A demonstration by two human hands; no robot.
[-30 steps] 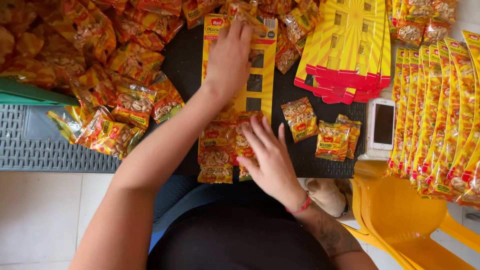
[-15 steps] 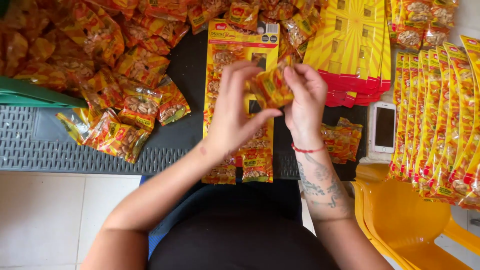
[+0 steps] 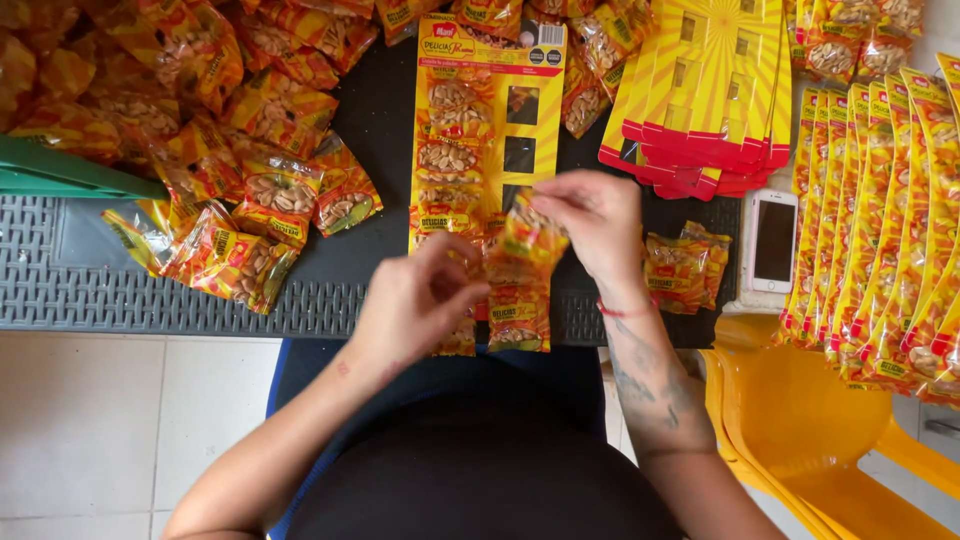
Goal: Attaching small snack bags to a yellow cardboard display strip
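A long yellow display card [image 3: 532, 110] lies on the dark table, with several small snack packets fixed down its left column and square holes on its right. My right hand [image 3: 592, 218] pinches a small orange-yellow peanut packet [image 3: 527, 240] by its top over the card's lower part. My left hand [image 3: 420, 300] is just left of that packet, fingers curled near its lower edge. Another packet [image 3: 518, 318] lies on the card's bottom end below them.
A big heap of loose packets [image 3: 200, 110] covers the table's left. A stack of blank yellow-red cards [image 3: 710, 90] lies at upper right, filled cards [image 3: 880, 220] further right. A white phone [image 3: 771, 240], two loose packets [image 3: 680, 270], a yellow plastic chair [image 3: 800, 420], a grey crate edge [image 3: 150, 300].
Both hands came down the card toward me with the packet. The right hand now holds it by the top; the left hand has slipped lower and to the left.
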